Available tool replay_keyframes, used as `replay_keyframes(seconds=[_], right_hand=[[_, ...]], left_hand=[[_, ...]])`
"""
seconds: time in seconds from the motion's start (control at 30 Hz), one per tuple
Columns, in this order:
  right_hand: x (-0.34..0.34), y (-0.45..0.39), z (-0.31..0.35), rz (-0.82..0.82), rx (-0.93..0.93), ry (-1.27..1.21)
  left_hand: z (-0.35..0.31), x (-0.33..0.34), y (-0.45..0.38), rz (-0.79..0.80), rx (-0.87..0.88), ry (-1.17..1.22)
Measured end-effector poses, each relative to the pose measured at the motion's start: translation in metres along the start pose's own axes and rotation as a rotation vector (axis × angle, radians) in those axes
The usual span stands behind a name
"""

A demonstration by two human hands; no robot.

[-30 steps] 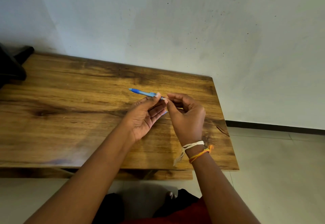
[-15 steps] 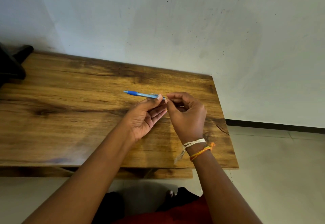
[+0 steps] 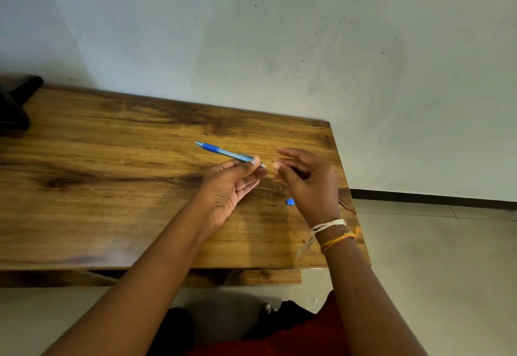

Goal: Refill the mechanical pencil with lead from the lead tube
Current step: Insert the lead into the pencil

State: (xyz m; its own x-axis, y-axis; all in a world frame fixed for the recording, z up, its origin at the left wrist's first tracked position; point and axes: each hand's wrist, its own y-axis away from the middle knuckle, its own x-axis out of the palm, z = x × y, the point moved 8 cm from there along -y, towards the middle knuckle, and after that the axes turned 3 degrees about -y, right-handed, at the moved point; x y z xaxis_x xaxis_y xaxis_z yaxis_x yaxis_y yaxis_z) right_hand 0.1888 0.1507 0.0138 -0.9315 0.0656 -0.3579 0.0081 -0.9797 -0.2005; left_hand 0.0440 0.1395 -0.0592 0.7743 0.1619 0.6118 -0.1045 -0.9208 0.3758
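Observation:
My left hand [image 3: 232, 185] pinches a blue mechanical pencil [image 3: 223, 152] near its back end, above the wooden table [image 3: 112, 188]. The pencil's tip points up and to the left. A little to the right of the pencil's back end, my right hand [image 3: 307, 182] is blurred, its fingers loosely curled and off the pencil. Whether it holds anything small I cannot tell. A small blue piece [image 3: 290, 201] lies on the table beside my right hand, partly hidden by it. I cannot tell if it is the lead tube.
A dark object [image 3: 14, 104] sits at the table's far left corner. The table stands against a pale wall [image 3: 279, 48]; its right edge ends just past my right wrist, with tiled floor [image 3: 433, 271] beyond.
My right hand was pinched at the pencil's back end; it has come off and shifted right. The small blue piece now shows on the table. The left hand still holds the pencil.

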Motion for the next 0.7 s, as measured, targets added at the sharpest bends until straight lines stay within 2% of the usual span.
replay_keyframes(seconds=[0.13, 0.2, 0.3, 0.5, 0.6, 0.7], right_hand=[[-0.043, -0.005, -0.03, -0.213, 0.14, 0.211], [-0.052, -0.004, -0.045, -0.257, 0.237, 0.299], [-0.047, -0.003, -0.059, -0.197, 0.312, 0.373], [-0.021, -0.007, -0.06, -0.078, 0.294, 0.482], [-0.021, -0.005, -0.058, -0.107, 0.277, 0.554], [-0.019, -0.004, -0.051, -0.13, 0.253, 0.497]], left_hand=[[0.002, 0.0, -0.003, -0.012, -0.013, 0.003], [0.002, -0.002, -0.005, -0.019, -0.019, 0.009], [0.004, -0.001, -0.005, -0.022, -0.034, 0.002], [0.001, -0.006, -0.005, -0.022, -0.042, -0.016], [-0.001, -0.007, -0.005, -0.021, -0.031, -0.034], [-0.004, -0.009, -0.004, -0.036, -0.016, -0.04]])
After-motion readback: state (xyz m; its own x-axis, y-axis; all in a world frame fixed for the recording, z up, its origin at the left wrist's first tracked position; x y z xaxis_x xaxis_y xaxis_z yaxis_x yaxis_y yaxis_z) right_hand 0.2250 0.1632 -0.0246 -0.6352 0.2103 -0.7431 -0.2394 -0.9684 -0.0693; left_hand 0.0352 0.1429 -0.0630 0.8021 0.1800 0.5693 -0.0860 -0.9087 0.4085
